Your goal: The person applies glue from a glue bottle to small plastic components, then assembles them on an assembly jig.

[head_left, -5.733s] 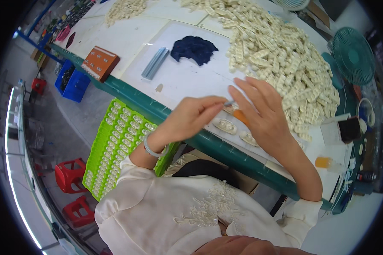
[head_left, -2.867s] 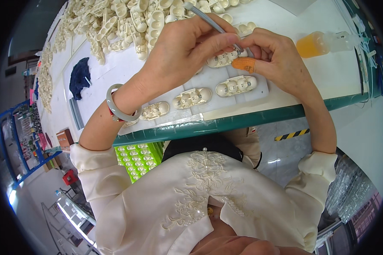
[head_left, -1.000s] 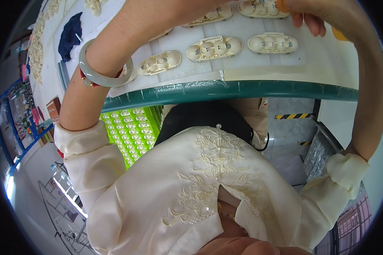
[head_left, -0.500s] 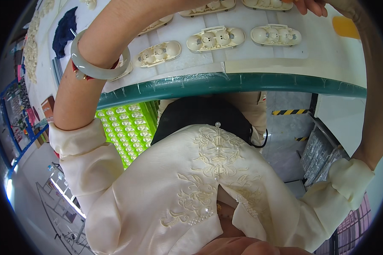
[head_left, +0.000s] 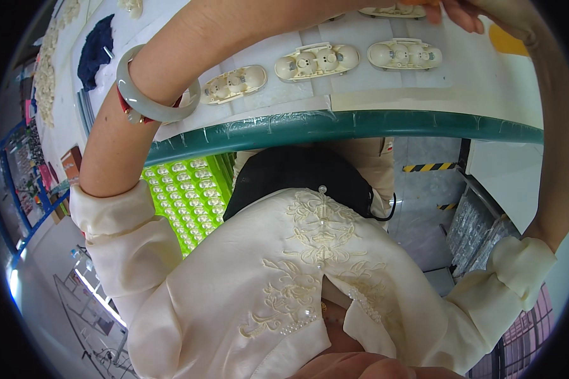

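We take the green table edge (head_left: 360, 123) as our landmark. Our left forearm rises from the cream sleeve (head_left: 117, 221) below that edge, crosses over it and bends toward the top middle; a pale grey bangle (head_left: 146, 95) rings the wrist just above the edge. The left hand itself is cut off by the top rim, so we cannot tell how far it is opened or whether it grips anything.

Our right arm comes up along the far right side, arches over the table and curls back inward. Of the right hand (head_left: 468, 11) only a few fingertips show at the top rim, bent downward above the table; whether they grip anything we cannot tell.

Beyond the edge, on white paper, three cream plastic parts lie in a row: the left part (head_left: 234, 84) near the bangle, the middle part (head_left: 316, 61), and the right part (head_left: 404, 54) just below the right fingertips. Below the edge, a bright green tray (head_left: 186, 199) of small pieces sits beside our left sleeve.
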Tool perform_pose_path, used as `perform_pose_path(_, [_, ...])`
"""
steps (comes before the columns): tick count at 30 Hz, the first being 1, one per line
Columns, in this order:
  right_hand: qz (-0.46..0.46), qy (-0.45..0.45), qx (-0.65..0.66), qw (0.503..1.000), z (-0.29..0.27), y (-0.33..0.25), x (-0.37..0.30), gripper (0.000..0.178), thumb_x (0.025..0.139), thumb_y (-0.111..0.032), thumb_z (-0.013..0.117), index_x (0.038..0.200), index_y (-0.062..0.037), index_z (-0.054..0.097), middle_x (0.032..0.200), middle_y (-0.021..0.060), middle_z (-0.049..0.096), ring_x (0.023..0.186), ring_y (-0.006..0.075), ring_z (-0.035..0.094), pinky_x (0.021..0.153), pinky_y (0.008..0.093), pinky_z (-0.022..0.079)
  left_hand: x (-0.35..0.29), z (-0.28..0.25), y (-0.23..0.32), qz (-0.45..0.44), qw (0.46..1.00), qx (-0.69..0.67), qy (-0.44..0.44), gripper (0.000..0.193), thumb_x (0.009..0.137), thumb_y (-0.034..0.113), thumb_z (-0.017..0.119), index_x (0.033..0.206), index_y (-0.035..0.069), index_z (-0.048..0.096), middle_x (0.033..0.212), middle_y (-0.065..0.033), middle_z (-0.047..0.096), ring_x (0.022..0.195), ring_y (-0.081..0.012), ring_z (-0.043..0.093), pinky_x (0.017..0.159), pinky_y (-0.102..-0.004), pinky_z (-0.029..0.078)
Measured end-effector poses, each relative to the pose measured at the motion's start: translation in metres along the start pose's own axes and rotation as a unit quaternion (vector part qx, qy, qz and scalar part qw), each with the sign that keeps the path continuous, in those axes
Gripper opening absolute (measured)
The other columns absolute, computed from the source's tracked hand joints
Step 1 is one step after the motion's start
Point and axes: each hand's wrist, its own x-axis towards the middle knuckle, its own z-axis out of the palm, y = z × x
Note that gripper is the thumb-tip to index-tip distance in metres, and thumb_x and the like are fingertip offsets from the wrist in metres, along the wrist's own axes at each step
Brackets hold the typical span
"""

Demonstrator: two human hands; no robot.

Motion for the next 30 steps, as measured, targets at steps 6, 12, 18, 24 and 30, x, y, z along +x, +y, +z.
perform_pose_path(6, [-0.131, 0.019, 0.009, 0.991, 0.000, 0.028, 0.021, 0.011, 0.077, -0.003, 0.060, 0.086, 0.0023, 0.063, 0.068, 0.0144, 0.063, 0.045, 0.0083, 0.052, 0.039, 0.0182, 0.036, 0.006, 0.008, -0.009, 0.094, 0.995, 0.010, 0.033, 0.012, 0.068, -0.003, 0.069, 0.072, -0.001, 0.058, 0.067, -0.0087, 0.061, 0.060, -0.0119, 0.058, 0.056, -0.0242, 0.049])
perform_pose_path(12, [-0.103, 0.014, -0.014, 0.995, 0.001, 0.021, 0.031, 0.009, 0.077, -0.003, 0.061, 0.085, 0.0014, 0.064, 0.069, 0.0134, 0.063, 0.046, 0.0077, 0.053, 0.041, 0.0183, 0.037, -0.001, -0.002, -0.002, 0.058, 0.998, 0.028, 0.010, 0.012, 0.069, -0.002, 0.070, 0.072, -0.001, 0.058, 0.067, -0.0088, 0.061, 0.061, -0.0131, 0.059, 0.057, -0.0246, 0.050])
perform_pose_path(18, [-0.138, -0.020, -0.034, 0.990, 0.000, 0.020, 0.024, 0.008, 0.077, -0.004, 0.061, 0.082, 0.0008, 0.065, 0.066, 0.0116, 0.063, 0.046, 0.0074, 0.053, 0.042, 0.0196, 0.039, 0.007, -0.009, -0.001, 0.030, 0.999, 0.022, -0.036, 0.012, 0.070, -0.002, 0.070, 0.073, -0.002, 0.058, 0.066, -0.0085, 0.061, 0.060, -0.0132, 0.058, 0.056, -0.0249, 0.049])
perform_pose_path(24, [-0.100, 0.013, -0.018, 0.995, -0.001, 0.023, 0.026, 0.008, 0.078, -0.005, 0.060, 0.082, 0.0008, 0.064, 0.069, 0.0125, 0.064, 0.047, 0.0076, 0.055, 0.042, 0.0187, 0.040, 0.016, -0.012, -0.003, 0.092, 0.988, 0.086, -0.090, 0.013, 0.070, 0.000, 0.070, 0.074, -0.002, 0.058, 0.066, -0.0070, 0.061, 0.057, -0.0120, 0.056, 0.054, -0.0249, 0.047])
perform_pose_path(30, [-0.118, -0.023, 0.059, 0.991, 0.006, 0.012, 0.021, 0.010, 0.080, -0.007, 0.059, 0.082, 0.0011, 0.064, 0.067, 0.0103, 0.063, 0.045, 0.0062, 0.051, 0.040, 0.0191, 0.038, 0.014, -0.035, 0.009, -0.152, 0.987, -0.023, -0.045, 0.014, 0.074, 0.004, 0.070, 0.073, 0.001, 0.057, 0.069, -0.0084, 0.063, 0.057, -0.0103, 0.059, 0.054, -0.0229, 0.049])
